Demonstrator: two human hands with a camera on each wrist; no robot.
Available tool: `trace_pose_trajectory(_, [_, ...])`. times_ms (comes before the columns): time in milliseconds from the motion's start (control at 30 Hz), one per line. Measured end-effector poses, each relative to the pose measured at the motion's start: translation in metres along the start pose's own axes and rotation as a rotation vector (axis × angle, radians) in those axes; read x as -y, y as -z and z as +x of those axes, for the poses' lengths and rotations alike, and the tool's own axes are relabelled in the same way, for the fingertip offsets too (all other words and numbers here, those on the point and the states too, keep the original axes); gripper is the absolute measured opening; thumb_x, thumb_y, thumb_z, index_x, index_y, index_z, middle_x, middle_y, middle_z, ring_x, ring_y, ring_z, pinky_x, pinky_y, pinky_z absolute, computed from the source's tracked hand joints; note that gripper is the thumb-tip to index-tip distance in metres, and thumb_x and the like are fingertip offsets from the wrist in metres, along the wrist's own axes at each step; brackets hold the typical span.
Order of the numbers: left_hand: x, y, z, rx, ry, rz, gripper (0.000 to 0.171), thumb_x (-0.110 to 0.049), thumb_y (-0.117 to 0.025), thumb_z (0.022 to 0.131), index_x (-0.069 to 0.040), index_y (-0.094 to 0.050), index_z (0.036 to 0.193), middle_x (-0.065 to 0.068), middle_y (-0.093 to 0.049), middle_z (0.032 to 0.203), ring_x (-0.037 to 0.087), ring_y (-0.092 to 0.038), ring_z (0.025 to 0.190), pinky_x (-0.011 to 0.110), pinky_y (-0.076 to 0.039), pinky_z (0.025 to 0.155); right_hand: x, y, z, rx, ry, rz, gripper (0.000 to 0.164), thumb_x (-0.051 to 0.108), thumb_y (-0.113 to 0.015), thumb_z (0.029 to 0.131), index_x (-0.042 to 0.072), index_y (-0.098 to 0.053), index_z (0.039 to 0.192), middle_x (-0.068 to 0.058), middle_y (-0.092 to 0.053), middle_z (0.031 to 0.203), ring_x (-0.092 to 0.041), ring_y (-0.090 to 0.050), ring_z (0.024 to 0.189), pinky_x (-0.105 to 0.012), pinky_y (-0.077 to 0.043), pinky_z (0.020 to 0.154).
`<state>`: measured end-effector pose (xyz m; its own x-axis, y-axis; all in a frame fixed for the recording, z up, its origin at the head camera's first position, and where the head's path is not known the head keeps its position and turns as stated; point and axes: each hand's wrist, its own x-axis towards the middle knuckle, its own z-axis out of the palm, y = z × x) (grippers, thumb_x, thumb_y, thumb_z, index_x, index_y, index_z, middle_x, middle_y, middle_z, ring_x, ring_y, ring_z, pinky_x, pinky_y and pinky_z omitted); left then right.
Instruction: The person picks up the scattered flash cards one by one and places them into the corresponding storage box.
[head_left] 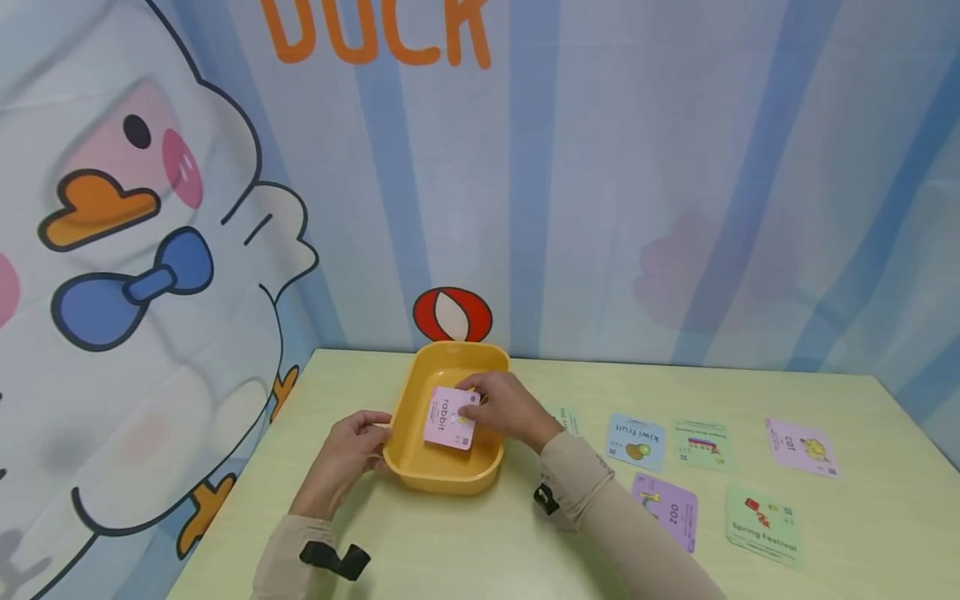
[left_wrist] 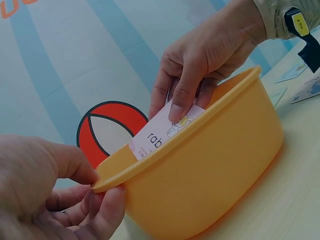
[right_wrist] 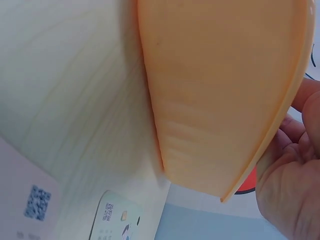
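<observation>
A yellow plastic basin (head_left: 444, 483) stands on the table, and my left hand (head_left: 341, 462) pinches its near-left rim. In the left wrist view, the thumb of that left hand (left_wrist: 55, 185) lies over the rim with fingers curled beneath. My right hand (head_left: 517, 408) reaches over the basin's right side and grips a pink card printed "rabbit" (head_left: 440, 423) between thumb and fingers. The card (left_wrist: 150, 131) tilts down inside the basin, its lower edge hidden behind the wall in the left wrist view. The right wrist view shows the basin's outer wall (right_wrist: 220, 100) beside the right hand (right_wrist: 295, 185).
Several picture cards lie right of the basin: kiwi fruit (head_left: 635, 442), a green card (head_left: 703, 444), cat (head_left: 802, 447), purple zoo (head_left: 666, 510) and Spring Festival (head_left: 763, 525). Another green card (head_left: 567, 419) is partly hidden by the right wrist. A duck-printed cloth (head_left: 585, 183) hangs behind the table.
</observation>
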<state>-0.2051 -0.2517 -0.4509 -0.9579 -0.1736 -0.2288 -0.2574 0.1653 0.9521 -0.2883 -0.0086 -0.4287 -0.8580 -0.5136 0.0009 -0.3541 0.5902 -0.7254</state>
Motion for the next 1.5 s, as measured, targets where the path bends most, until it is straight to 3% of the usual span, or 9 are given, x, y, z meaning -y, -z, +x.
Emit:
trace_pose_trajectory(533, [0.0015,-0.0004,0.0021,0.007,-0.022,-0.016,0.029,-0.009,-0.057,0.099,0.002,-0.059,0.126,0.014,-0.063,0.102,0.019,-0.060,0.081,0.027,-0.055,0.065,-0.0005,0.0000,0.0001,-0.026,-0.058,0.049,0.036,0.020,-0.079,0.088,0.017,-0.071,0.123,0.000,-0.066,0.105,-0.021,-0.059,0.095,-0.029,-0.056,0.079])
trace_pose_trajectory(800, [0.0021,-0.0007,0.0021,0.008,-0.023,-0.016,0.029,-0.008,-0.058,0.099,0.002,-0.058,0.126,0.011,-0.062,0.099,0.018,-0.059,0.080,0.028,-0.055,0.065,-0.0004,0.0010,-0.0008,-0.028,-0.047,0.049,0.035,0.020,-0.078,0.090,0.014,-0.071,0.123,-0.002,-0.068,0.109,-0.021,-0.059,0.095,-0.029,-0.056,0.080])
trace_pose_trajectory(1133, [0.0014,-0.0003,0.0008,0.016,-0.021,-0.019,0.032,-0.009,-0.059,0.099,0.003,-0.057,0.129,0.013,-0.061,0.099,0.019,-0.059,0.078,0.028,-0.055,0.063,-0.0008,0.0038,-0.0015,0.032,-0.030,0.082,0.034,0.013,-0.068,0.096,0.010,-0.069,0.130,-0.002,-0.067,0.106,-0.021,-0.060,0.090,-0.027,-0.056,0.074])
trace_pose_trajectory(1500, [0.0001,-0.0003,-0.0005,0.011,-0.028,-0.018,0.031,-0.007,-0.057,0.099,0.004,-0.057,0.128,0.014,-0.060,0.099,0.019,-0.059,0.077,0.027,-0.054,0.062,-0.0023,0.0065,-0.0019,0.077,-0.035,0.125,0.038,0.010,-0.063,0.099,0.010,-0.064,0.137,-0.002,-0.067,0.108,-0.020,-0.061,0.092,-0.027,-0.056,0.079])
